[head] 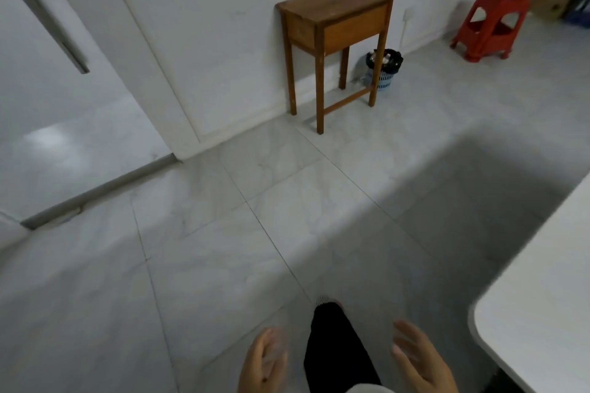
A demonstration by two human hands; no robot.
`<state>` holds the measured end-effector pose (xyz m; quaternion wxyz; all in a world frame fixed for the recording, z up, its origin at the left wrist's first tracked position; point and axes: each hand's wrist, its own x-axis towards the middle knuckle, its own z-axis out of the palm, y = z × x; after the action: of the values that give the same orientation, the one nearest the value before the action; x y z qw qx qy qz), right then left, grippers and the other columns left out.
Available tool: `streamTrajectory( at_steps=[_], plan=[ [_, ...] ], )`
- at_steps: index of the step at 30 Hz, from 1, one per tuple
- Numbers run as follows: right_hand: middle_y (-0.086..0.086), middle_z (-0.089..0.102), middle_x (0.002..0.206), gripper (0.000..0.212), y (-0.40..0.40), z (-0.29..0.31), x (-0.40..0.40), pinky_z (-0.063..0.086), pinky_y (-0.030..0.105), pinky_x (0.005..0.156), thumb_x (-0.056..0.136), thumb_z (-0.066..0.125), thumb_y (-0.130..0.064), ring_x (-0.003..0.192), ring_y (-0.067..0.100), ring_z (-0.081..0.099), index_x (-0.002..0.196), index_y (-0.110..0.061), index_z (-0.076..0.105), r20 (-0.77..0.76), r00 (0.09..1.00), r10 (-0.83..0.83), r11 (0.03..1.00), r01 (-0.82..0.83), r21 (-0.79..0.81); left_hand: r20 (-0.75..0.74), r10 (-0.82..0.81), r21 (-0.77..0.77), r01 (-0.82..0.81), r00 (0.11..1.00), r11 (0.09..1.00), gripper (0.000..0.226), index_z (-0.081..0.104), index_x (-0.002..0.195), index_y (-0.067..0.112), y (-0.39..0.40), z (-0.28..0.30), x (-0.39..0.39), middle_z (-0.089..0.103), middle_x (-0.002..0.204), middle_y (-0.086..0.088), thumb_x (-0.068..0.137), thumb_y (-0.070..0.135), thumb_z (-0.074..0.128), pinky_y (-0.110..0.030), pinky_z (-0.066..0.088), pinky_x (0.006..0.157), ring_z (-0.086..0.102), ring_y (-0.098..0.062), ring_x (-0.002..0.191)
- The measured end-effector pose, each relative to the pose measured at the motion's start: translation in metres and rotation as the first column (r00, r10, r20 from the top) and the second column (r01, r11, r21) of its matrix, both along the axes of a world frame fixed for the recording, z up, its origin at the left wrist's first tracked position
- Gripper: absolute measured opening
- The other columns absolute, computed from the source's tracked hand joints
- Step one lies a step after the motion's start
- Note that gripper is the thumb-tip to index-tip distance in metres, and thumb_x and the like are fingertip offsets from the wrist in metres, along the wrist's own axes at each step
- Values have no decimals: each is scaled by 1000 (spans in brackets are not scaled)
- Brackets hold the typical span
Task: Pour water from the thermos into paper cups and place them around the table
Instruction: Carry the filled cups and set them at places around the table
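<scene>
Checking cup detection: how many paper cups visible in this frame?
0. No cups or thermos show. Only a corner of the white table is in view; its remaining surface lies out of frame. Both hands hold nothing.

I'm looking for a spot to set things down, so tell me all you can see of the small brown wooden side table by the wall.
The small brown wooden side table stands upright on the pale tiled floor, its back against the white wall. It has a flat rectangular top, bare as far as the picture shows, a deep apron under it, four slim straight legs and a low crossbar joining two of them. The wood looks worn and matte. A blue plastic waste basket with a black liner sits right behind its right legs. Neither hand is near it.
</scene>
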<state>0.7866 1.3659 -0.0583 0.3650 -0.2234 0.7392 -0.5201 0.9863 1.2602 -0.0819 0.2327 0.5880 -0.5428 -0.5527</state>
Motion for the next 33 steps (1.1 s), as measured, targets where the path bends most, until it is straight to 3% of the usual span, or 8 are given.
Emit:
streamTrajectory(
  at_steps=[3, 5, 11, 15, 19, 25, 29, 33],
  plan=[
    [-8, 70, 97, 34, -81, 1, -53, 42, -3, 64, 76, 60, 11, 72, -20, 57, 105, -6, 57, 7, 1000, -30, 998, 30, -49, -33, -37, -54, 35, 999, 998, 39, 50, 118, -8, -86, 7, -51, 56, 119, -25, 80, -16, 55, -8, 42, 73, 58, -15, 102],
    [-1, 67, 102, 33, -132, 10, -88, 43, -2, 65, 78, 58, 11, 74, -20, 57, 104, -8, 55, -18, 999, -42, 996, 40, -76, -55, -64, -96, 58, 996, 994, 38, 50, 117, -3, -142, 22, -88, 56, 117, -21, 81, -14, 54, -6, 44, 72, 56, -26, 105],
    [11, 62, 108, 35, -214, 14, -159, 44, -1, 68, 76, 60, 12, 76, -18, 59, 106, -6, 55, 2, 983, -185, 980, 185, -73, -54, -181, -129, 173, 982, 976, 37, 52, 114, -1, -255, 33, -182, 58, 110, -16, 80, -15, 55, -2, 45, 68, 60, -9, 90],
    [1, 69, 95, 38, -244, 0, -208, 43, -2, 62, 72, 60, 17, 69, -19, 58, 106, 0, 57, 2, 929, -369, 929, 369, -16, -46, -283, -54, 281, 958, 958, 39, 51, 119, 1, -319, 21, -249, 55, 117, -13, 82, -10, 56, 2, 42, 69, 53, -21, 103],
    [15, 60, 104, 36, -295, -2, -282, 41, -4, 59, 74, 56, 20, 65, -19, 58, 107, 6, 54, 7, 855, -519, 855, 519, -21, -44, -397, -94, 392, 917, 915, 38, 53, 117, -1, -397, 21, -346, 57, 112, -12, 81, -9, 57, -20, 42, 81, 53, -22, 103],
    [-48, 58, 76, 39, -380, 28, -394, 43, -2, 65, 76, 55, 17, 71, -19, 59, 107, -7, 49, -27, 790, -612, 790, 610, -57, -81, -616, -186, 595, 784, 782, 37, 52, 116, -2, -509, 38, -503, 58, 107, -12, 81, -12, 56, -9, 44, 68, 55, -23, 99],
    [-39, 64, 81, 39, -391, 31, -437, 43, -2, 65, 76, 56, 16, 72, -18, 59, 106, -8, 52, 7, 637, -771, 636, 770, -55, -51, -743, -155, 730, 667, 666, 36, 54, 113, -2, -545, 31, -587, 59, 105, -14, 80, -14, 57, -8, 45, 69, 60, -5, 86],
    [-16, 70, 86, 38, -391, 16, -487, 41, -4, 61, 73, 56, 21, 65, -19, 58, 105, 1, 54, 2, 493, -870, 493, 870, -19, -13, -825, -55, 823, 566, 565, 37, 56, 109, -3, -553, 4, -662, 60, 107, -21, 75, -17, 59, -32, 39, 80, 57, -26, 91]
  ],
)
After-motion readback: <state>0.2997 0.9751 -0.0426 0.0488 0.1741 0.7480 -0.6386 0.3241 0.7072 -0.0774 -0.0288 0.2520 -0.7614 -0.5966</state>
